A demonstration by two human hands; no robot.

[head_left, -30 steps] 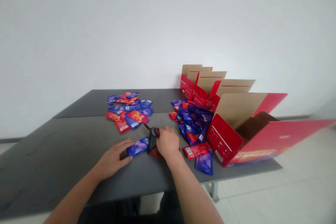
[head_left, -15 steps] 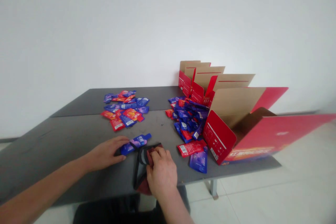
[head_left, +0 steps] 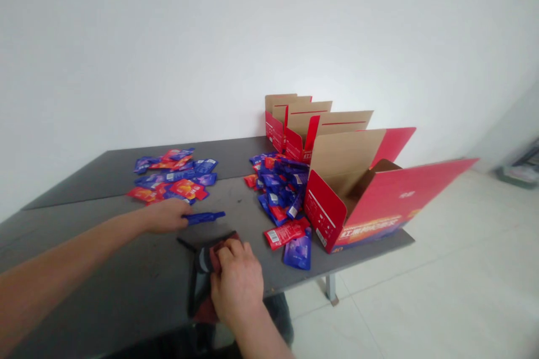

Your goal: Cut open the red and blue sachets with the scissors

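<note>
While we log this, the left hand (head_left: 166,216) pinches a slim blue foil sachet (head_left: 205,216) by one end, and the closed right hand (head_left: 236,286) grips a dark red, black-edged cloth (head_left: 219,252), seemingly pinning it on the grey table (head_left: 105,269).

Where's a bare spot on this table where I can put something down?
The grey tabletop has a free strip between the left heap of shiny blue and red sachets and the right heap, just behind the slim blue sachet. It's crowded where the right heap presses against the red cardboard box.
</note>
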